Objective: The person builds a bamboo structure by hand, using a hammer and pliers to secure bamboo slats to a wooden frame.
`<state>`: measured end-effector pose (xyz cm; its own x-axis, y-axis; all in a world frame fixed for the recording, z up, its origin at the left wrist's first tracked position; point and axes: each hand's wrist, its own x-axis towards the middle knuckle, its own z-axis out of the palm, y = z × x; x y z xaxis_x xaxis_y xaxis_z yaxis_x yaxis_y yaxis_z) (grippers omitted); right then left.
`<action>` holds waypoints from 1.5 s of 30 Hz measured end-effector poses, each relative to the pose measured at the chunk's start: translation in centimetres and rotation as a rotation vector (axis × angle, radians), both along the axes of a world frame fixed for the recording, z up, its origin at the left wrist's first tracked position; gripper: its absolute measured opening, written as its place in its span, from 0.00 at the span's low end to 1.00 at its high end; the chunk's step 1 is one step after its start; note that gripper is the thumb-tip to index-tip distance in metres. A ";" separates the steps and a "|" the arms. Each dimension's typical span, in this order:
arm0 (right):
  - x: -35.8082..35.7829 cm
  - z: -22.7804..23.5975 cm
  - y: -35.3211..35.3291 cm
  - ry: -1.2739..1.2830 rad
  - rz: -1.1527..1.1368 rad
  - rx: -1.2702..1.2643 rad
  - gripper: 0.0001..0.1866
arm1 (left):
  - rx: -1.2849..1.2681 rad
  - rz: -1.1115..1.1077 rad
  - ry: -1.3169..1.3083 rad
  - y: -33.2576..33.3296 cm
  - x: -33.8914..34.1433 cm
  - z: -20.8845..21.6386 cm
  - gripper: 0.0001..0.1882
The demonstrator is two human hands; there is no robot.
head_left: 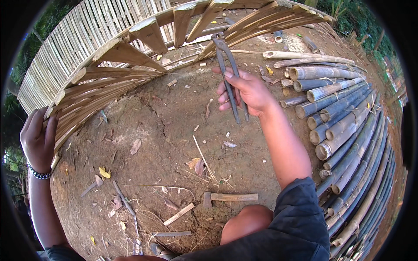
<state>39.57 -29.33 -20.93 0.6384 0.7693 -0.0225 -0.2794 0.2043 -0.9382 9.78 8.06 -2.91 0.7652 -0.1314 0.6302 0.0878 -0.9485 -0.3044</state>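
Dark sleeve, five o'clock. Metal pincers, twelve o'clock, grasped by right hand; likely weighty, rigid, best held along both handles. Left hand, nine o'clock, clasping slatted panel edge.

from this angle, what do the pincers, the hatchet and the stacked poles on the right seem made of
Pincers: likely dull, dark steel, judging by the slim grey-black arms.
Hatchet: tan, bare-looking wooden handle; the dark brown head is probably iron, perhaps rusted.
Poles: bamboo, seemingly unpainted, given the hollow ends and ringed joints.
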 end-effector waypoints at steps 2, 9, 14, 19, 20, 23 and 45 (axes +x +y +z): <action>-0.1 0.1 0.0 -0.018 -0.007 -0.016 0.24 | -0.028 0.013 0.006 0.0 0.0 0.0 0.09; -0.5 0.1 0.2 0.023 -0.065 -0.058 0.19 | -0.046 0.001 -0.010 -0.2 0.2 -0.2 0.08; 1.1 1.1 -1.8 -0.149 -0.031 -0.331 0.17 | -0.001 0.009 0.019 -0.2 -0.3 -0.1 0.09; 4.3 4.6 -5.0 -0.280 0.075 -0.583 0.17 | 0.001 -0.004 0.003 0.3 -0.3 -0.3 0.09; 4.7 5.4 -5.3 -0.315 0.100 -0.613 0.17 | -0.005 -0.006 0.005 0.3 -0.2 -0.3 0.09; 5.7 6.7 -5.4 -0.337 0.185 -0.671 0.18 | -0.027 0.001 0.011 0.3 -0.2 -0.3 0.09; 0.6 1.8 -1.1 -0.138 -0.061 -0.253 0.24 | -0.017 0.028 -0.011 0.3 -0.5 -0.6 0.09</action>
<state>40.17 -30.43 -19.11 0.6939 0.7104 -0.1180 -0.1396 -0.0281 -0.9898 9.25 8.36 -3.53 0.7613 -0.0998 0.6407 0.1173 -0.9506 -0.2875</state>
